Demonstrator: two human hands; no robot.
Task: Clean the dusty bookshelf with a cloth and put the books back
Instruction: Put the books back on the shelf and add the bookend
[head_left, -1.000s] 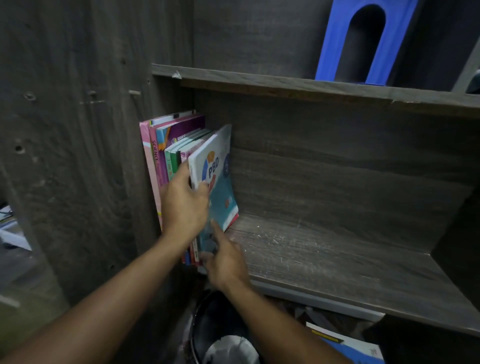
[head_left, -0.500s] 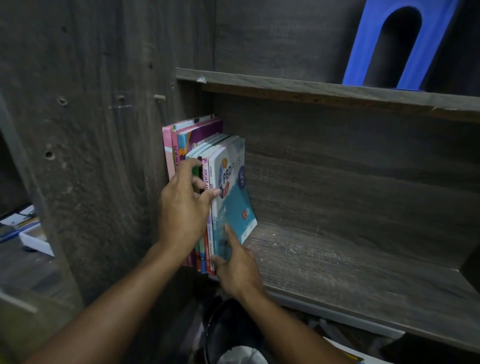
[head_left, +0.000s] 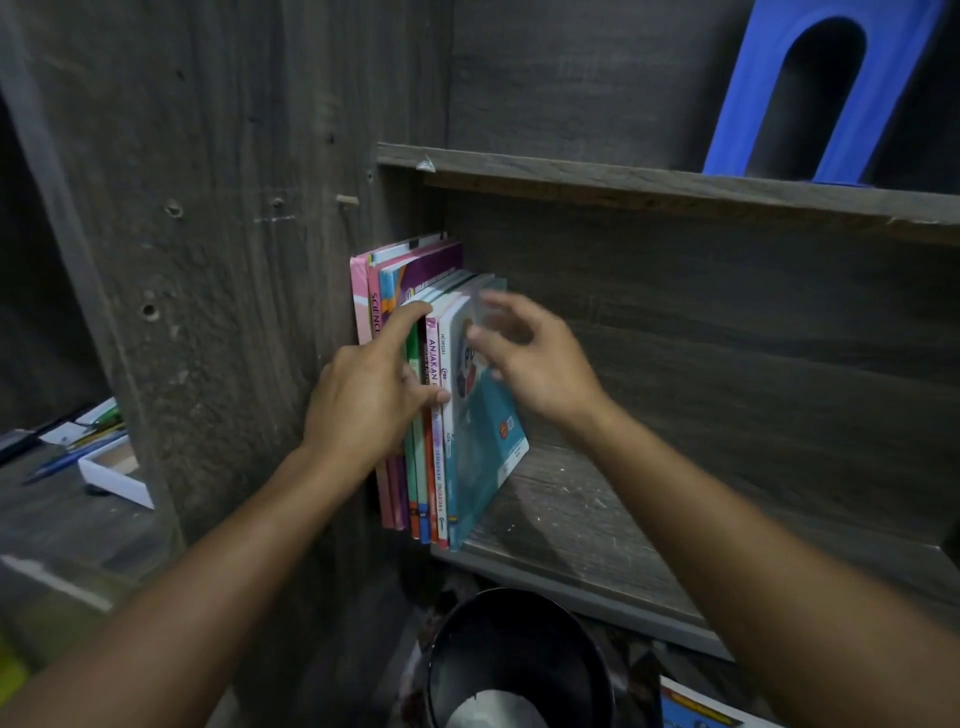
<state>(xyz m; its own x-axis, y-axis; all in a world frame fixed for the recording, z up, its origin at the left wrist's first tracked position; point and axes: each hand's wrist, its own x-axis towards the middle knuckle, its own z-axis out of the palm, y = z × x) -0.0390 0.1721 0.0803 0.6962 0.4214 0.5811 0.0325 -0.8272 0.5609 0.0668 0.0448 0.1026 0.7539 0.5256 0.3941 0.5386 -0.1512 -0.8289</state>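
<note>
Now the right hand (head_left: 540, 364) is up high, by the top of the teal book (head_left: 488, 431). A moment ago it was down low, at the bottom of that book, near the front edge of the shelf (head_left: 649, 519). It looks blurry, so it is likely moving fast. Its fingers are spread and loose, and they pinch nothing. It is too blurry to tell if they touch the cover. The left hand (head_left: 363, 400) stays on the spines of the books (head_left: 400, 270). Its first finger lies long and straight up the spines, and its thumb pushes on a white spine. So it presses the row and does not grab it. The books stand in a row at the far left of the shelf, tight against the left wall. The teal book is the last one on the right. It leaned out more before. Now it stands closer to the others, but its bottom still fans out to the right a bit. So the row looks nearly tidy. The right part of the shelf shows scratched, pale wood. More work may be left, since one more book (head_left: 696, 706) peeks out low down on the right, near a black bucket (head_left: 519, 649). No cloth shows.
</note>
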